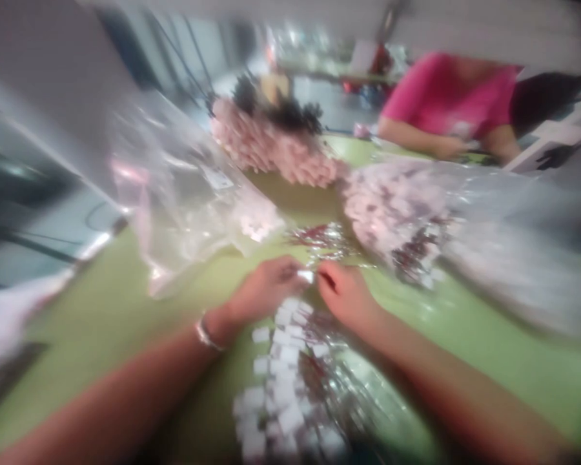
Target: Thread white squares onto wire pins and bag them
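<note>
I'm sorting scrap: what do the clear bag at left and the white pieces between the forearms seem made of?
Clear bag: probably thin, glossy plastic film; see-through, crinkled, with bright highlights.
White pieces: perhaps matte card or paper; flat and squarish, though blur leaves plastic possible.

You see a person point(451, 111) in a pink top point(433, 90), upper right; crumpled clear plastic point(181, 200) lies left of centre.

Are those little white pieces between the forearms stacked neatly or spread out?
Spread out: the white pieces overlap in a loose, uneven band over the green table, some apart at its left edge.
</note>
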The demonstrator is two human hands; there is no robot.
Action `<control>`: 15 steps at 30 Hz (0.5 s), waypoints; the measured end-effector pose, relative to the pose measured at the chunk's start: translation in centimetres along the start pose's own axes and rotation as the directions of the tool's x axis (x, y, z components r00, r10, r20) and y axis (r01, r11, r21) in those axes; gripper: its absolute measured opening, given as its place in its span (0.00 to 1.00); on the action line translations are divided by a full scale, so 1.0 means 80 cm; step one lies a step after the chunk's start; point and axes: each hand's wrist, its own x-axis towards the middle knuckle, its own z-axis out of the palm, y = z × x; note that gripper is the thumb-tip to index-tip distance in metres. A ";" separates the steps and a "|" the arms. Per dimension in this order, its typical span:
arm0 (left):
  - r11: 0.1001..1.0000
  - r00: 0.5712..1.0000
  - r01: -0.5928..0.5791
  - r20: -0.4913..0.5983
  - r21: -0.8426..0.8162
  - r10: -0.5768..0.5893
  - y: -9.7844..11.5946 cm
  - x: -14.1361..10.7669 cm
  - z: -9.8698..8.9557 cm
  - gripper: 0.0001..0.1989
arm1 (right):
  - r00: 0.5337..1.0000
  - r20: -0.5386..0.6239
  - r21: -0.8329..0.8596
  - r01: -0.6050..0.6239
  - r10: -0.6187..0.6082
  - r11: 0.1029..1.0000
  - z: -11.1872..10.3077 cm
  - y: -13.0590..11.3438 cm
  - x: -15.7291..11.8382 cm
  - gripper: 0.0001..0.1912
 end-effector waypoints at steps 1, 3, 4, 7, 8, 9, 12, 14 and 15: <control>0.999 1.000 -0.008 -0.009 0.038 0.008 0.000 -0.001 0.002 0.11 | 1.000 0.006 -0.016 -0.002 0.002 1.000 0.001 0.000 0.000 0.07; 0.996 1.000 -0.026 0.015 0.089 0.025 0.006 0.000 0.001 0.10 | 1.000 0.027 -0.035 -0.005 0.006 0.999 0.001 0.000 0.001 0.07; 0.994 0.998 -0.038 0.052 0.107 0.033 0.012 0.001 -0.002 0.10 | 0.999 0.044 -0.035 -0.006 0.007 0.999 0.000 0.000 0.002 0.07; 0.971 0.980 -0.134 0.171 0.199 0.100 0.032 0.010 -0.023 0.09 | 0.993 0.121 -0.016 -0.008 0.009 1.000 -0.001 0.001 0.006 0.08; 0.948 0.978 -0.184 0.148 0.261 0.149 0.037 0.014 -0.032 0.09 | 0.989 0.149 -0.015 -0.007 0.009 1.000 0.000 0.002 0.006 0.08; 0.910 0.976 -0.219 0.086 0.351 0.202 0.039 0.019 -0.042 0.09 | 0.983 0.183 -0.022 -0.005 0.009 1.000 0.001 0.002 0.006 0.08; 0.736 0.941 -0.127 -0.155 0.665 0.302 0.026 0.035 -0.069 0.09 | 0.957 0.289 -0.082 0.024 0.000 0.996 0.008 -0.003 0.001 0.09; 0.620 0.944 -0.051 -0.165 0.783 0.285 0.009 0.044 -0.080 0.09 | 0.938 0.346 -0.104 0.062 -0.022 0.993 0.010 -0.011 -0.006 0.11; 0.573 0.952 -0.042 -0.141 0.819 0.272 0.001 0.048 -0.084 0.10 | 0.929 0.368 -0.100 0.085 -0.042 0.991 0.010 -0.016 -0.009 0.12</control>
